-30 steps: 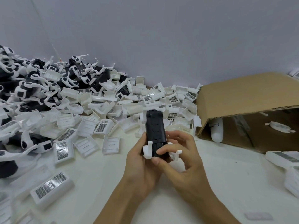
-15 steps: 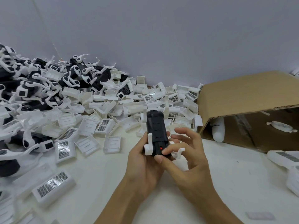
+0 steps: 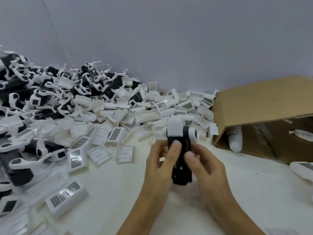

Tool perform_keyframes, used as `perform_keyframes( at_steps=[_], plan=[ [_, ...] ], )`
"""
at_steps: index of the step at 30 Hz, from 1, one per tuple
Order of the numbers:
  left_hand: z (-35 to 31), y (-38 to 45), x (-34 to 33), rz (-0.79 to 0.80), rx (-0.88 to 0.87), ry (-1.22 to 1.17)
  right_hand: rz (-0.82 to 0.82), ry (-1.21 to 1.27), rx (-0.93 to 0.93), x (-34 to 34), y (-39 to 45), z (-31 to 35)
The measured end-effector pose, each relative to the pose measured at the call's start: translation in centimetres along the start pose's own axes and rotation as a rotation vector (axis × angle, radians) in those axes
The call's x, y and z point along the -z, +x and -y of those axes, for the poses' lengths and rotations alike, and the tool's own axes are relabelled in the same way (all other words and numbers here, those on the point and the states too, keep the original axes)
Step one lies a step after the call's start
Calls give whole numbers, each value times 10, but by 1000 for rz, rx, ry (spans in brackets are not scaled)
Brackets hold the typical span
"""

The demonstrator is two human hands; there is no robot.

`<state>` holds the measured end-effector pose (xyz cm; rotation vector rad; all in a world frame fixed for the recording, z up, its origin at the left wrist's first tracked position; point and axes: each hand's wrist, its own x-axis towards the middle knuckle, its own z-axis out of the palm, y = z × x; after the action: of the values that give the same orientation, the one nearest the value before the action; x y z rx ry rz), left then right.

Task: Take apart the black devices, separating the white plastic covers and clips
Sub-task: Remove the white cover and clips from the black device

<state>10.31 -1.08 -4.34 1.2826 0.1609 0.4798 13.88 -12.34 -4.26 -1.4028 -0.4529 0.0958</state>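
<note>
Black device (image 3: 182,156) held upright above white table (image 3: 118,192), a bit right of frame centre, roughly 5 o'clock from the middle. Gripped from both sides: left hand (image 3: 159,165) wrapped round its left flank, thumb curled across the front face; right hand (image 3: 208,167) closed on the right flank, thumb tip pressed on the black body. Motion blur on both thumbs, finer finger placement not readable. White plastic cover (image 3: 175,128) seated on the top end of the device, with rounded white bits sticking out left and right of it; attached or half-released, cannot tell.

Heap of loose white covers (image 3: 118,116) at 10 to 12 o'clock from the hands, many showing barcode labels, some lying open-side up. Further at 9 to 10 o'clock, mound of undismantled black units with white clips (image 3: 42,92), against the grey wall (image 3: 169,39). One labelled cover (image 3: 66,198) alone at 8 o'clock, near the bottom left.

Cardboard box (image 3: 264,106) tipped on its side at 2 o'clock, opening facing the camera, white rounded piece (image 3: 235,139) standing in its mouth, another white part (image 3: 303,134) deeper inside. More white labelled pieces (image 3: 303,170) at 3 o'clock by the right edge.
</note>
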Motion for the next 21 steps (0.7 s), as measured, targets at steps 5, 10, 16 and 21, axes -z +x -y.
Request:
perform_keyframes(
  at_steps=[5, 10, 16, 21],
  plan=[
    [0, 6, 19, -454, -212, 548, -108, -16, -100, 4, 0, 0],
    [2, 12, 32, -459, 14, 994, 32, -104, -126, -4, -4, 3],
    [-2, 4, 16, -189, -136, 611, 99, -162, -150, -2, -1, 0],
    [4, 16, 38, -468, -8, 893, 1, -94, -170, 6, 3, -2]
  ],
)
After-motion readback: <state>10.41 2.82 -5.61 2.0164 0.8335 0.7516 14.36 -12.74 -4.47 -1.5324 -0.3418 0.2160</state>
